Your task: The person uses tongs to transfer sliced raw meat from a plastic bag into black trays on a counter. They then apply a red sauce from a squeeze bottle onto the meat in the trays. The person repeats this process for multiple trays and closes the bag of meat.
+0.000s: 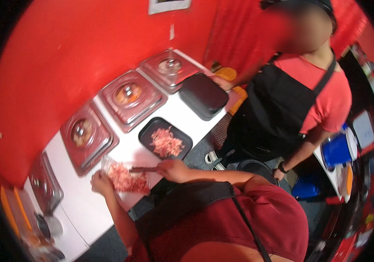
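Observation:
A clear plastic bag of chopped pinkish meat (128, 179) lies on the white table near me. My left hand (102, 184) has its fingers closed at the bag's left edge. Over the bag's right part, my right hand (175, 171) grips a dark utensil (143, 169), whose far end reaches the meat; its exact kind cannot be told. Beyond my right hand sits a black tray (147, 126) with a heap of similar shredded meat (166, 142) in it.
Several lidded metal food pans (130, 100) line the red wall. A co-worker in a black apron (278, 108) stands at right, one hand (222, 82) by stacked black trays (203, 95). A black bin (255, 167) stands on the floor. Blue containers (339, 151) are farther right.

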A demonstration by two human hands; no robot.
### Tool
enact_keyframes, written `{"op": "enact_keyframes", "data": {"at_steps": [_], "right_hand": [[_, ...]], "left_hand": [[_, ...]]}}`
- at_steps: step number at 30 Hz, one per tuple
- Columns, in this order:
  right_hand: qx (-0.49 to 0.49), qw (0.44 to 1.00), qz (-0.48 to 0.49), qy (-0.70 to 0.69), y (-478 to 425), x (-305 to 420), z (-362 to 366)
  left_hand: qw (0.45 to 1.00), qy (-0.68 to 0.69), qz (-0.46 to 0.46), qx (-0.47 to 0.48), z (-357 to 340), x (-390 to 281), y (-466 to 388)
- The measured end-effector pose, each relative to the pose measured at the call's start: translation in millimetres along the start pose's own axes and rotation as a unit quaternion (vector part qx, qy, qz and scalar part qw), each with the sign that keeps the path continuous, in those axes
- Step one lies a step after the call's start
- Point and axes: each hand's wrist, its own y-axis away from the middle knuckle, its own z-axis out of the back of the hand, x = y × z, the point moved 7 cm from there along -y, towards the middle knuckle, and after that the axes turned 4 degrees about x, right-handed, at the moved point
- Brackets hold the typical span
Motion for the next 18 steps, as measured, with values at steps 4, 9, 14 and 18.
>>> {"op": "enact_keyframes", "data": {"at_steps": [4, 9, 14, 18], "right_hand": [[0.013, 0.999, -0.031, 0.017, 4, 3, -3], [0.037, 0.996, -0.080, -0.009, 8, 0, -20], [0.031, 0.996, -0.082, -0.035, 6, 11, -24], [0.043, 0.995, -0.084, -0.017, 6, 12, -30]], "left_hand": [[0.988, 0.136, -0.078, -0.004, 9, -43, 9], [0.962, 0.186, -0.201, 0.011, 19, -88, 41], [0.951, 0.134, -0.276, 0.023, 10, -91, 85], [0.949, 0.141, -0.258, 0.116, 8, -92, 104]]}}
